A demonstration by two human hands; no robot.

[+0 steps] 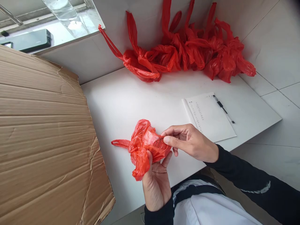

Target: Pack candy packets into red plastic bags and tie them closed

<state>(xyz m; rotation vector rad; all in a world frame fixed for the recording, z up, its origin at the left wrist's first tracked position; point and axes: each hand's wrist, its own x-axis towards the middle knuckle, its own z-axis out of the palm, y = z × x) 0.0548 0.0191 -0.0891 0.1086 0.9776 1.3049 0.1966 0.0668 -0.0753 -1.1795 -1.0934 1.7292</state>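
At your far left is a large piece of brown cardboard point(47, 140). Next, over the white bench point(117, 103), a bunched red plastic bag point(154, 145) rests in your left hand point(158, 184), cupped palm up, thumb pressing its near end. It looks light, soft and slippery, its thin film likely easily torn; its thick bunched folds seem the surest hold. More red bags point(173, 56) line the wall point(112, 18) behind. Your right hand point(189, 140) pinches its right edge, thumb against forefinger. Farther right lies a notebook point(211, 118), a pen point(222, 107) along its edge
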